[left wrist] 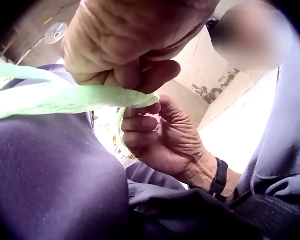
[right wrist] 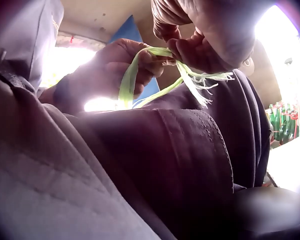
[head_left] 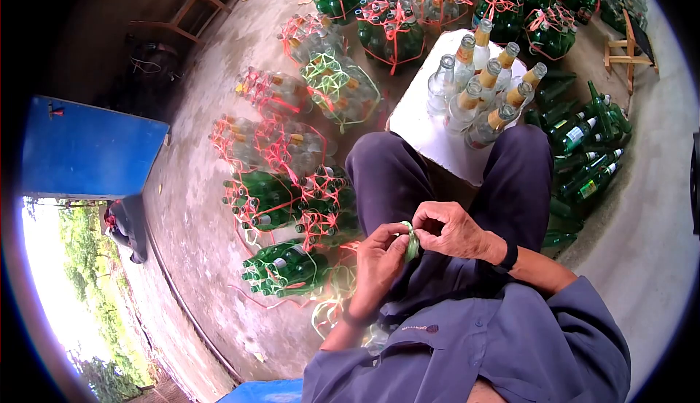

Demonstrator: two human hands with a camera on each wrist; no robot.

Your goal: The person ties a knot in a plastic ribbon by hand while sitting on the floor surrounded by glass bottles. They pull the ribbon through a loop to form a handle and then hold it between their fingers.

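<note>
Both hands meet over the lap in the head view, with a light green plastic ribbon [head_left: 412, 248] between them. My left hand [head_left: 378, 264] pinches the ribbon between thumb and fingers. From the other side, my right hand [head_left: 453, 232], a black band at its wrist, pinches it with thumb and forefinger. In the left wrist view a flat length of the ribbon [left wrist: 65, 98] runs to the fingertips of both hands. The right wrist view shows the ribbon [right wrist: 129, 85] looped over, with frayed ends hanging near the right fingers.
Beyond the knees, several clear bottles [head_left: 464, 115] with gold neck labels stand on a white block [head_left: 414, 115]. Bundles of green bottles [head_left: 284, 266] and clear bottles tied with red ribbon cover the floor at left and ahead. Loose green bottles [head_left: 583, 137] lie at right by the wall.
</note>
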